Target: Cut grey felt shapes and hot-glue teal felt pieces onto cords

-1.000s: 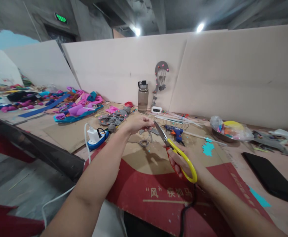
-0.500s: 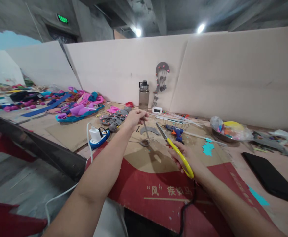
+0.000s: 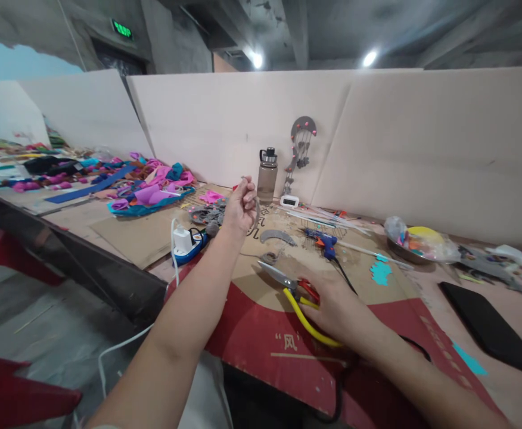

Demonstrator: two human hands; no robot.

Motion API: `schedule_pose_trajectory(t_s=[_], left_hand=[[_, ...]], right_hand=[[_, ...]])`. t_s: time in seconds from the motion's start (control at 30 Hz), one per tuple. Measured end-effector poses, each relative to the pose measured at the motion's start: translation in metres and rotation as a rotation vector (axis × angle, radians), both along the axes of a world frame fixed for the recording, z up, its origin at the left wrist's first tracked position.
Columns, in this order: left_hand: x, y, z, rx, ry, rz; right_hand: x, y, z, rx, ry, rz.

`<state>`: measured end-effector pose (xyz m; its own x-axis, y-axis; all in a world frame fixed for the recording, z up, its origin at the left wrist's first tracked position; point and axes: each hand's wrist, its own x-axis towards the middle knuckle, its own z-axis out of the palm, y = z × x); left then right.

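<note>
The left hand (image 3: 241, 205) is hovering above the table with its fingers curled tight into a fist, pinching a thin grey strip (image 3: 257, 210) that is curving down from the knuckles. The right hand (image 3: 332, 307) is lying low on the red-and-brown cardboard sheet (image 3: 261, 351), its fingers draped over the handles of the yellow-handled scissors (image 3: 303, 319) (whether they are actually gripping the loops or only resting on them cannot be told). The scissors are lying flat on the cardboard, blades together and pointing left, away from the palm. Just beyond the blade tips a small grey ring (image 3: 270, 257) is sitting, and a curved grey felt piece (image 3: 277, 236) is lying a little farther back. A blue glue gun (image 3: 321, 241) is resting near the felt piece, on its right. A water bottle (image 3: 267, 176) is standing upright by the back wall, behind the left hand. A blue and white power strip (image 3: 189, 244) is lying beside the left forearm
</note>
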<state>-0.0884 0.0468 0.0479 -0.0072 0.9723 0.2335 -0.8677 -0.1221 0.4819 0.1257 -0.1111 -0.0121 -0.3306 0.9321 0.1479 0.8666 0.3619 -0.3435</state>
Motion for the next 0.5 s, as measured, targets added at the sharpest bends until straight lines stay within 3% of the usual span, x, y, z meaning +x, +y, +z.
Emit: schedule_pose_trajectory(t_s=[0.27,0.4,0.5], left_hand=[[0.016,-0.005,-0.005,0.032,0.328,0.1],[0.016,-0.002,-0.009,0.056,0.374,0.152],[0.017,0.0,-0.012,0.051,0.379,0.151]], right_hand=[[-0.051,0.01,0.016,-0.075,-0.195,-0.042],[-0.077,0.012,0.024,0.008,-0.342,0.091],[-0.078,0.021,0.026,0.069,-0.358,0.131]])
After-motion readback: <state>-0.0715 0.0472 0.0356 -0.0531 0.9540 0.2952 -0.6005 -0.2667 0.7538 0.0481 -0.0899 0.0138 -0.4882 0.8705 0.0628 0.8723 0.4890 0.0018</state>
